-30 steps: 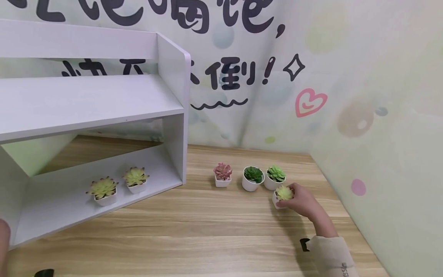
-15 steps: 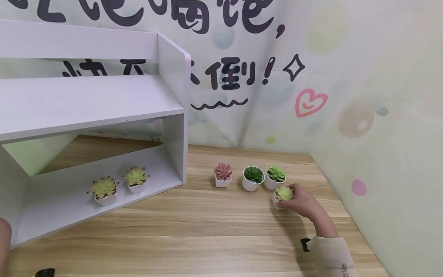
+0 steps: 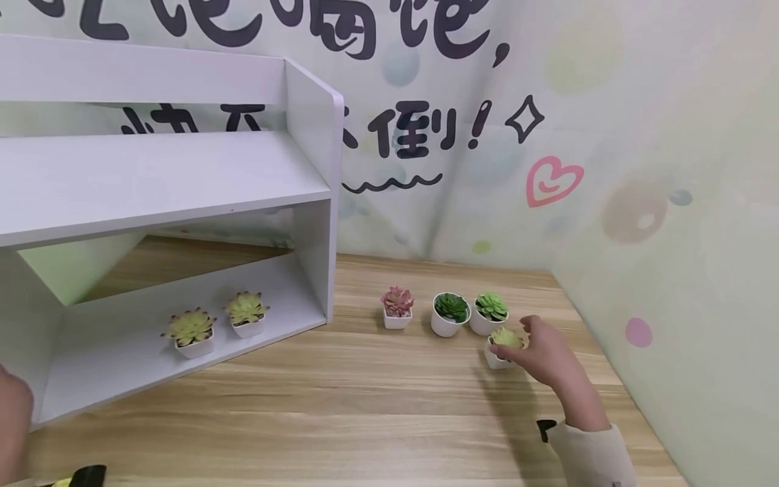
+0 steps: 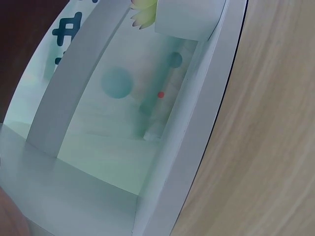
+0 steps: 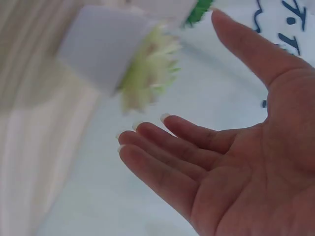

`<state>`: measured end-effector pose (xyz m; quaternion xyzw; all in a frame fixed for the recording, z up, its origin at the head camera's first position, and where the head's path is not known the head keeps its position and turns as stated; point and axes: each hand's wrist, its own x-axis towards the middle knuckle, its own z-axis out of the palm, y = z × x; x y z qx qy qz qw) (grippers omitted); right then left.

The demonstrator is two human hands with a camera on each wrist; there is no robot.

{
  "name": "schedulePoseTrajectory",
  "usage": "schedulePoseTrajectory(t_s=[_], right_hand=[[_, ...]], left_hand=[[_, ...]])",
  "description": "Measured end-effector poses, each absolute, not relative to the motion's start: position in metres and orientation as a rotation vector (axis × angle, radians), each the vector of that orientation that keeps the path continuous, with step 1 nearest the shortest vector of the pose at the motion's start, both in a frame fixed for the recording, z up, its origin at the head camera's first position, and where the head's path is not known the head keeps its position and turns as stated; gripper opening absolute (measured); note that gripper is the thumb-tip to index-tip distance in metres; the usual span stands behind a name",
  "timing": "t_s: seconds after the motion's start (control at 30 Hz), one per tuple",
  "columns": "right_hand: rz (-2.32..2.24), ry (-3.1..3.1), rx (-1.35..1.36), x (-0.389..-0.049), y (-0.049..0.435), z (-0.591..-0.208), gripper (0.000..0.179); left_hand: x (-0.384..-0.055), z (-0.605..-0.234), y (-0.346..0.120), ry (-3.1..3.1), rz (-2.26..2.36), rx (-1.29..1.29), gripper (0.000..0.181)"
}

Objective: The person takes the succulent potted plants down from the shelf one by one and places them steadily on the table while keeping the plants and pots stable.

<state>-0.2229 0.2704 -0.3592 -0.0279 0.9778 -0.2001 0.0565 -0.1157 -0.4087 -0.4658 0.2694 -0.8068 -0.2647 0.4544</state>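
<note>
My right hand [image 3: 548, 353] is just right of a small white pot with a pale yellow-green succulent [image 3: 506, 338] on the table. In the right wrist view the fingers [image 5: 170, 169] are spread and the palm faces that white pot [image 5: 103, 46], with a gap between. At the left edge of the head view, only part of my left hand [image 3: 11, 412] shows, beside the shelf unit's left side; its fingers are hidden. Two yellow-green succulents with dark tips, one at left [image 3: 191, 330] and one at right [image 3: 246, 312], stand in white pots on the lower shelf.
On the table [image 3: 341, 419] stand a reddish succulent [image 3: 397, 304], a dark green one [image 3: 452, 310] and a bright green one [image 3: 490, 308], in white pots. A white two-level shelf unit [image 3: 312, 122] occupies the left. A printed wall [image 3: 700, 291] bounds the right.
My right hand has let go of the pale yellow-green succulent's pot and drawn slightly back to the right, its fingers opening. The view has shifted slightly, and more of my left hand shows.
</note>
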Motion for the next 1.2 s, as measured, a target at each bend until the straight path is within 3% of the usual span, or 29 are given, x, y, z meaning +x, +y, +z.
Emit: schedulePoseTrajectory(t_s=[0.5,0.83,1.2], right_hand=[[-0.739,3.073,-0.296,-0.199,0.229,-0.334,0.064],[-0.924,2.958,-0.584,-0.194,0.176,-0.352,0.071],[-1.212,2.788,-0.626,-0.190,0.136,-0.354,0.066]], left_hand=[[-0.112,-0.461,-0.405,-2.014,-0.634,0.716,0.044],[-0.108,-0.460,-0.401,-2.060,-0.470,0.642,0.041],[-0.114,-0.467,-0.414,-1.997,-0.699,0.647,0.048]])
